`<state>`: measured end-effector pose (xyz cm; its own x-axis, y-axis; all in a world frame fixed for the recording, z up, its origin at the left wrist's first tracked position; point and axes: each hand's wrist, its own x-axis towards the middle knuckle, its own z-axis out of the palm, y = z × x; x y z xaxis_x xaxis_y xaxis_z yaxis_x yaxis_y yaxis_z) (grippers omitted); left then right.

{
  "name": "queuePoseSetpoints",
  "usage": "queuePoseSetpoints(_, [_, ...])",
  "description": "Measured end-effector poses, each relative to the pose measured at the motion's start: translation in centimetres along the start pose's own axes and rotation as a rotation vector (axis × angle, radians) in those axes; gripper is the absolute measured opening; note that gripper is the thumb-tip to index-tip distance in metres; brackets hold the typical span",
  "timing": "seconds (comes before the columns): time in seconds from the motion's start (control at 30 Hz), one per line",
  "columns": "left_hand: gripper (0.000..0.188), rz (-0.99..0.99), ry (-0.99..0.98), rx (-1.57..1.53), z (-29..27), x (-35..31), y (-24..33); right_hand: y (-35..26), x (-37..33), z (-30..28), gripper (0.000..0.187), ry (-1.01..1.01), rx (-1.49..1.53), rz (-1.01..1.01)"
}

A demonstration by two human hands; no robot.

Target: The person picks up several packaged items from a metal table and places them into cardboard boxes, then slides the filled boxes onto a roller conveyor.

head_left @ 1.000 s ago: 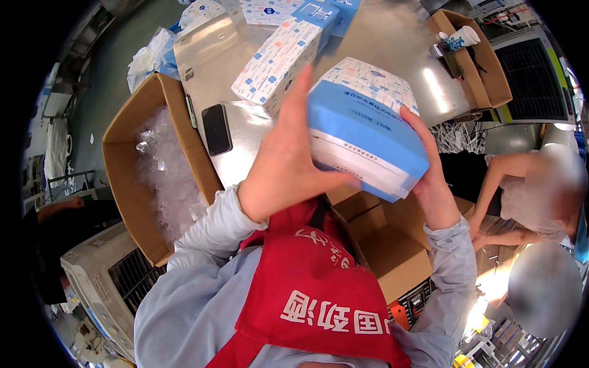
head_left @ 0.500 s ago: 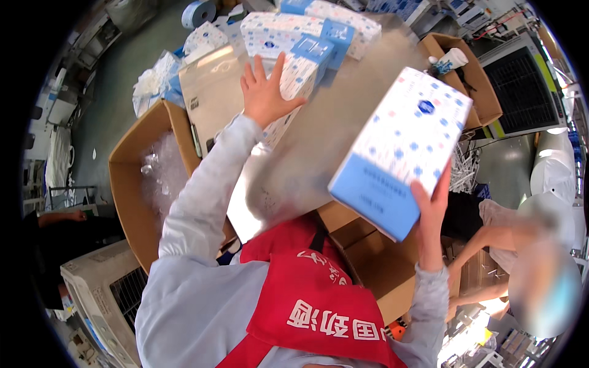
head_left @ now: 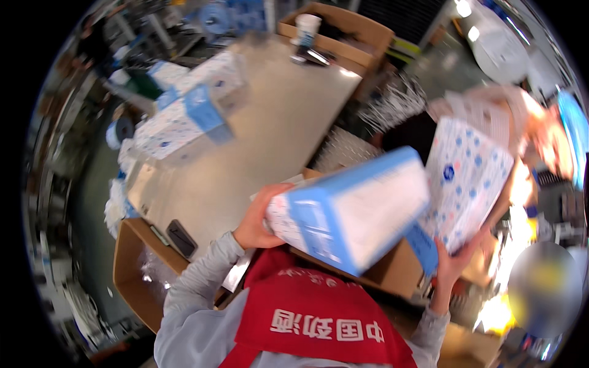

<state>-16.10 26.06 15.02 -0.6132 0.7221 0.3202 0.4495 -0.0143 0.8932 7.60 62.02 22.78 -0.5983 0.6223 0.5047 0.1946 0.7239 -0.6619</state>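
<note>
My left hand [head_left: 261,218] is closed on the end of a white-and-blue box-shaped pack [head_left: 356,208], which hangs tilted and blurred above the table's near edge. In my right hand [head_left: 453,264] is a second pack [head_left: 469,175] of the same kind, white with blue and pink dots and a blue end band. The left pack partly covers the right one. Beneath both is an open brown carton [head_left: 392,270], its inside mostly hidden. Several similar packs [head_left: 178,126] lie on the far left of the metal table [head_left: 276,110].
A phone [head_left: 181,238] lies at the table's left edge, beside a carton [head_left: 135,276] of clear plastic wrap. At the far end, a carton [head_left: 343,49] stands near a paper cup [head_left: 307,27]. Close on the right is another person [head_left: 485,116].
My left hand has gone from open over the table packs to holding one near me. My right hand's pack has moved right and lower. The view has turned to the right.
</note>
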Motion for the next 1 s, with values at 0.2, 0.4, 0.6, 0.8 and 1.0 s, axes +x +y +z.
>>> queuePoseSetpoints(0.2, [0.071,0.145,-0.652,0.226,13.2,4.6,-3.1,1.5,2.2,-4.4,0.11,0.082,0.308,0.029])
queuePoseSetpoints(0.4, [0.061,0.058,-1.037,0.713,21.4,-5.2,-17.2,6.1,-7.3,4.5,0.089,-0.672,0.144,-0.134])
queuePoseSetpoints(0.6, [0.052,-0.355,-1.179,0.444,21.0,-1.5,-11.9,16.3,-15.8,18.5,0.09,-1.051,-0.191,-0.248])
queuePoseSetpoints(0.8, [0.067,-0.233,0.332,0.802,-7.6,5.4,-11.1,19.2,-17.9,28.6,0.063,-1.347,-0.255,-0.239])
queuePoseSetpoints(1.0, [0.098,-0.638,0.511,1.257,-31.4,-3.6,-20.6,-3.7,-3.4,34.0,0.017,-1.067,0.159,-0.362])
